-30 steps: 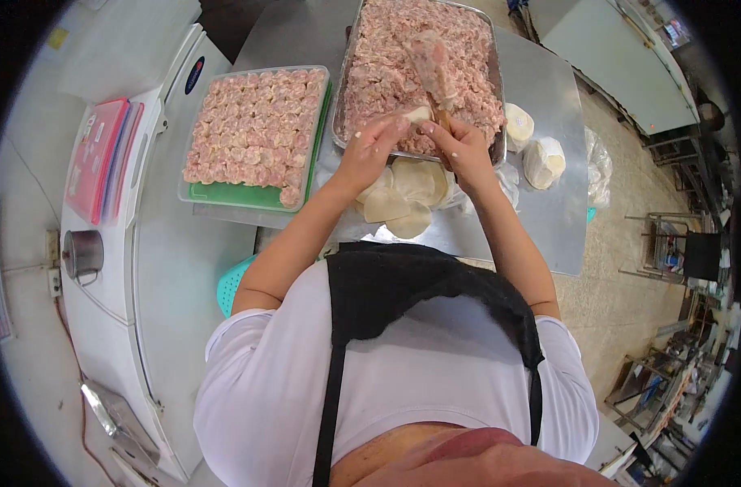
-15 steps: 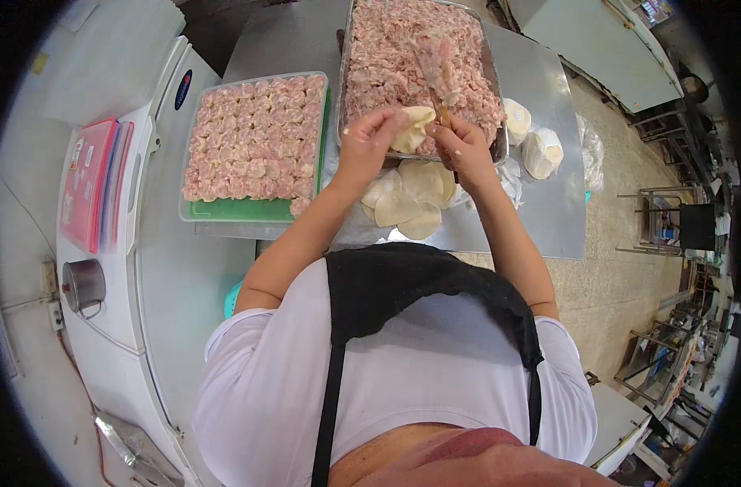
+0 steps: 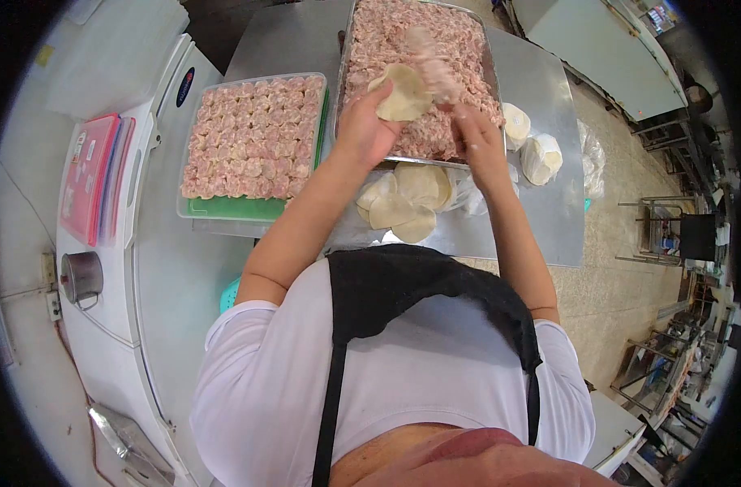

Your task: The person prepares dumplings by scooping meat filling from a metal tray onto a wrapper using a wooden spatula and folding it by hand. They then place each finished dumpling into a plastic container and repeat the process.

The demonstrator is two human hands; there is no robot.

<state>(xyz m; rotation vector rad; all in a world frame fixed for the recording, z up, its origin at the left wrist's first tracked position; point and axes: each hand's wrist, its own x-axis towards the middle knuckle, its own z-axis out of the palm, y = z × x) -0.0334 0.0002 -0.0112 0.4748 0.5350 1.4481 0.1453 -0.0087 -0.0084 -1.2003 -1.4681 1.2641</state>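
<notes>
On my left hand [image 3: 369,128] lies a round, pale wrapper [image 3: 404,93], held flat over the near left part of a metal tray [image 3: 425,161] of minced meat [image 3: 386,36]. My right hand [image 3: 479,142] is at the tray's near right side, closed round a spatula whose meat-coated end [image 3: 432,69] is blurred by motion. More round wrappers [image 3: 393,209] lie overlapping on the metal table just below the tray. To the left, a green-based container [image 3: 232,209] holds rows of meat-filled dumplings [image 3: 253,134].
Two wrapped stacks of wrappers [image 3: 541,159] stand on the table [image 3: 549,89] right of the tray. A white refrigerator [image 3: 176,268] is at left, with pink lids [image 3: 90,178] and a metal cup [image 3: 82,278] on its side.
The wrapper, gathered between both hands before, is now spread open on my left hand. My right hand has moved right, away from it, with the spatula.
</notes>
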